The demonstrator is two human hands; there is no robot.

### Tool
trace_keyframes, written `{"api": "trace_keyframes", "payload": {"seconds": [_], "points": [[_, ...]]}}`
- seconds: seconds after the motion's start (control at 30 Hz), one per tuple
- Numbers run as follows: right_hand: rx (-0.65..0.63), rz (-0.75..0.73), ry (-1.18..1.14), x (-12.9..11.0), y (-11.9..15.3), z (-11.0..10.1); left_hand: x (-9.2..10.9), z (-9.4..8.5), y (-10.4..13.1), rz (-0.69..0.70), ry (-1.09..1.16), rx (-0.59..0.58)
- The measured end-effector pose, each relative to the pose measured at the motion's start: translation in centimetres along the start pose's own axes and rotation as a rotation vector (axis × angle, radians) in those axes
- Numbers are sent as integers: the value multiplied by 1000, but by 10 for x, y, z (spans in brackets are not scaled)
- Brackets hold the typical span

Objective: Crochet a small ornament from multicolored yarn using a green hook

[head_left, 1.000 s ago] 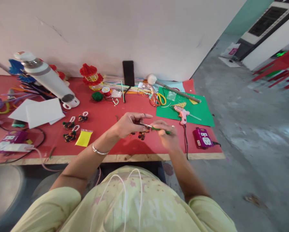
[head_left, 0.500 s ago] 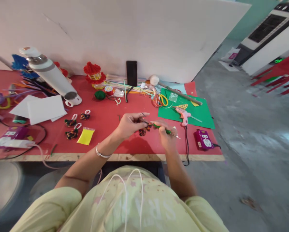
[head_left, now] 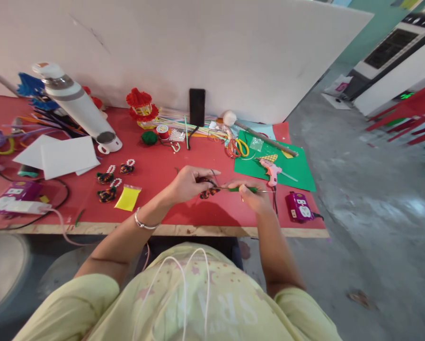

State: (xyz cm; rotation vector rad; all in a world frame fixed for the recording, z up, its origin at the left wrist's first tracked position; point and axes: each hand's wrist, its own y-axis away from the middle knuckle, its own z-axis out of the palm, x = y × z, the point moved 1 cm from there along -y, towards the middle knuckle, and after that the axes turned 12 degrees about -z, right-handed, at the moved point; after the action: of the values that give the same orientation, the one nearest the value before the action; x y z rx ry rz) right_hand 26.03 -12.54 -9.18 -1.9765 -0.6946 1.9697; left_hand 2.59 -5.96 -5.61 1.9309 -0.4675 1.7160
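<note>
Above a red tabletop [head_left: 155, 163], left fingers [head_left: 206, 171] pinching multicoloured yarnwork [head_left: 206, 193], right fingers [head_left: 238, 183] gripping a green-handled tool [head_left: 252, 190]; hands close together

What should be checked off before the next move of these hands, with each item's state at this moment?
1. Slim metal tool with green handle gripped in the right hand: ok.
2. Small dark multicoloured yarn-like piece held by the left hand: ok.
3. Tool's tip engaged with the piece: cannot tell, too small and partly hidden.
4. Tool's rear end clear of the thin black cord: cannot tell, they overlap in view.
5. Pink plastic glue gun apart from both hands: ok, lying on the flat green sheet.
</note>
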Motion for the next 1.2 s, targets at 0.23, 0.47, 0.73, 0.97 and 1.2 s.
{"api": "trace_keyframes", "payload": {"seconds": [0.23, 0.47, 0.73, 0.97, 1.2], "points": [[0, -8, 115, -10, -4, -12, 3, -1, 0, 68, -134, 139], [54, 13, 153, -4, 1, -6, 2, 2, -2, 26, -139, 117], [152, 42, 69, 9, 0, -3, -5, 0, -3, -1, -56, 100], [242, 60, -48, 22, 1, -1, -6, 2, -6, -48, 13, 77], [177, 52, 1, 11, -4, 1, -7, 2, -7, -80, -10, 100]]}}
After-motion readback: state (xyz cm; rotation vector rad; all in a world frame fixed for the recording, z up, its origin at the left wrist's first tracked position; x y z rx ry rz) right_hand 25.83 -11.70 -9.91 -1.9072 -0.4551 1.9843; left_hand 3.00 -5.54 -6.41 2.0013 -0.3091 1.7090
